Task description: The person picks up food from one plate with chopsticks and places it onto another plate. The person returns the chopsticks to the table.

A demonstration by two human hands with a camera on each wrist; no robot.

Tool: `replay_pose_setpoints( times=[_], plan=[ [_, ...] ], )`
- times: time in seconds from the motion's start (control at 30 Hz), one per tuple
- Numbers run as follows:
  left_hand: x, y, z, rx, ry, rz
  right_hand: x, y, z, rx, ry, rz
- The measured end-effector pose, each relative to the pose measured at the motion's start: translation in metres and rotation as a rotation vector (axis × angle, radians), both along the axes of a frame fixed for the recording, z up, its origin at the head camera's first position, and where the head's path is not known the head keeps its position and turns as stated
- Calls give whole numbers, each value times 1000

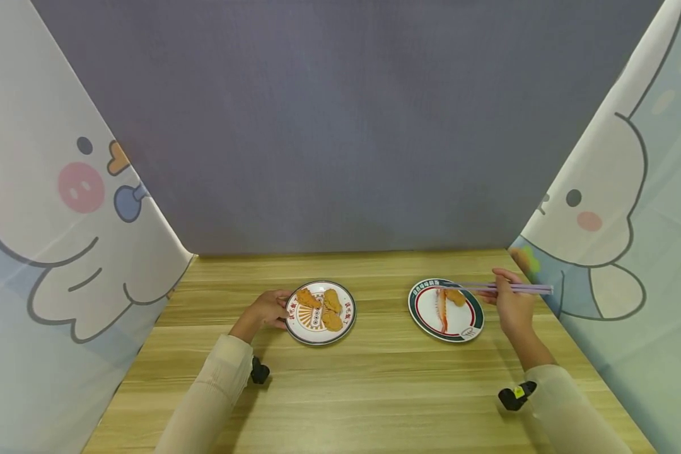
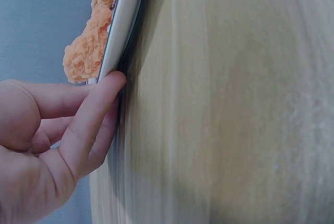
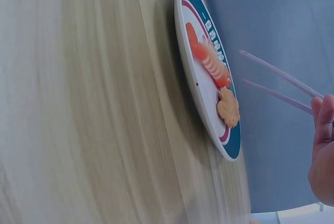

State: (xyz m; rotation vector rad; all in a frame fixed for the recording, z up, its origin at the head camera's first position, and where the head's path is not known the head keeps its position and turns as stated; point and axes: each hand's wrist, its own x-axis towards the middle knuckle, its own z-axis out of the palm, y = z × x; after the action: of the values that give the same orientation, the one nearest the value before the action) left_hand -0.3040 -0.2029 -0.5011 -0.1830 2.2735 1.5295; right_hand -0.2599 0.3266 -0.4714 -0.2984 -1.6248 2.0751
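Crosswise, tips leftward: chopsticks (image 1: 532,289) in right hand's (image 1: 513,305) grip, plate (image 1: 316,337) in left hand's (image 1: 268,308) pinch.

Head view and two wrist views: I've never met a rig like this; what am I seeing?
No machine here, just a person working bare-handed. The wide picture comes from a camera worn on the head; the two close ones come from wrist cameras. On the wooden table, the left hand pinches the edge of a plate bearing fried-looking pieces. The right hand holds chopsticks, tips apart with nothing between them, near a green-rimmed plate with a shrimp and one brown piece.
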Motion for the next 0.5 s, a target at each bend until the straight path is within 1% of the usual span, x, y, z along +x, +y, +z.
replay_pose_setpoints(
  times=[0.13,0.2,0.5],
  plan=[
    [0,0,0,10,0,-1,3,4,-2,20,23,0],
    [0,0,0,14,-1,-3,5,6,-1,11,26,3],
    [2,0,3,7,-7,-6,15,12,6,26,-3,-42]
  ],
)
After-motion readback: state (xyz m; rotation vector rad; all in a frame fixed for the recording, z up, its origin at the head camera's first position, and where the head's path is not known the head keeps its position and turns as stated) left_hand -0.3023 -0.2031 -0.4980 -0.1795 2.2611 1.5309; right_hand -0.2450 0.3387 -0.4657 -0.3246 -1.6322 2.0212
